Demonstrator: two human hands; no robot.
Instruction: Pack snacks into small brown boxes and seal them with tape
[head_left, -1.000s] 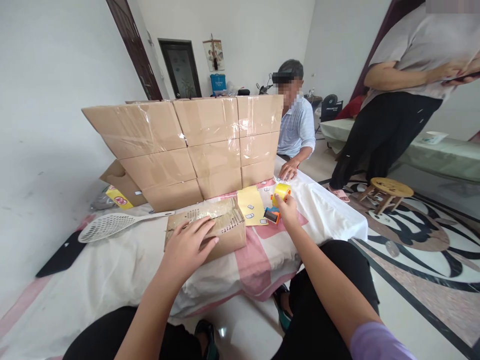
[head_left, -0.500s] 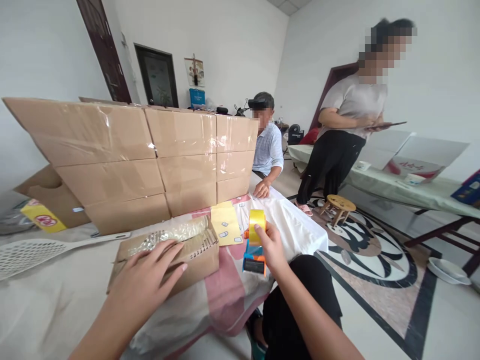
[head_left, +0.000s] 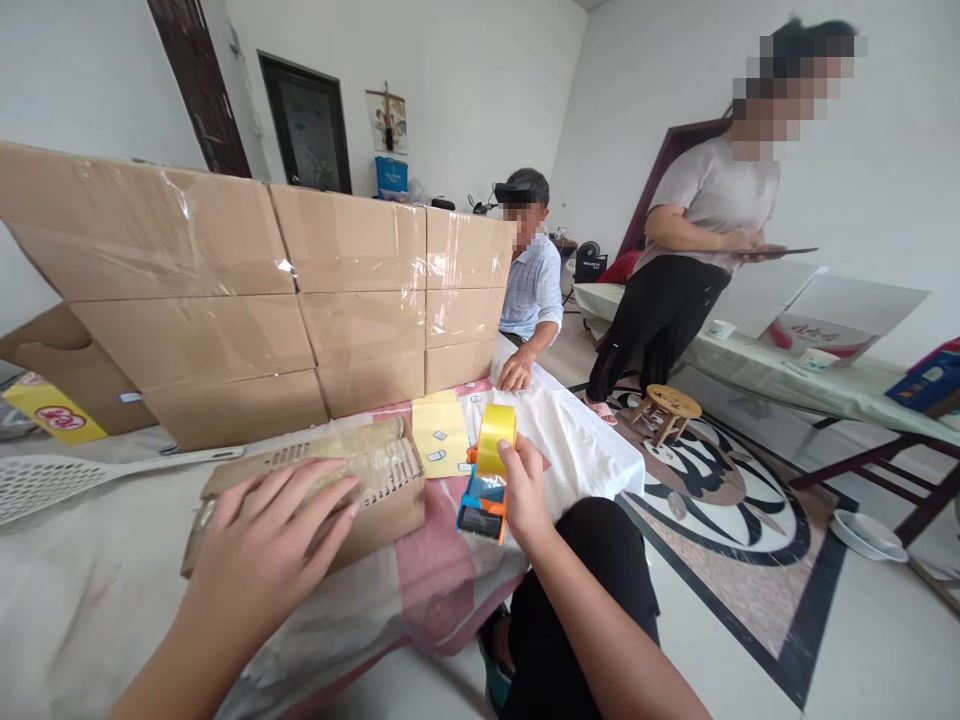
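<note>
My left hand (head_left: pixel 262 545) lies flat with fingers spread on top of a small cardboard box (head_left: pixel 379 500) that rests on the cloth-covered table (head_left: pixel 112 600). Clear tape runs along the box's top. My right hand (head_left: pixel 521 490) is closed round a tape dispenser (head_left: pixel 486 485) with a yellow roll and an orange and blue body, held just right of the box above the table's edge.
A wall of taped cardboard boxes (head_left: pixel 300 300) stands behind the small box. A yellow label sheet (head_left: pixel 440 440) and a white swatter (head_left: pixel 45 485) lie on the table. A seated person (head_left: pixel 529 290) rests a hand on the far end. Another person (head_left: pixel 690 260) stands at right.
My right hand has lifted the tape dispenser off the table and brought it closer to me and the small box. The view has swung up and to the right. My left hand stays on the box.
</note>
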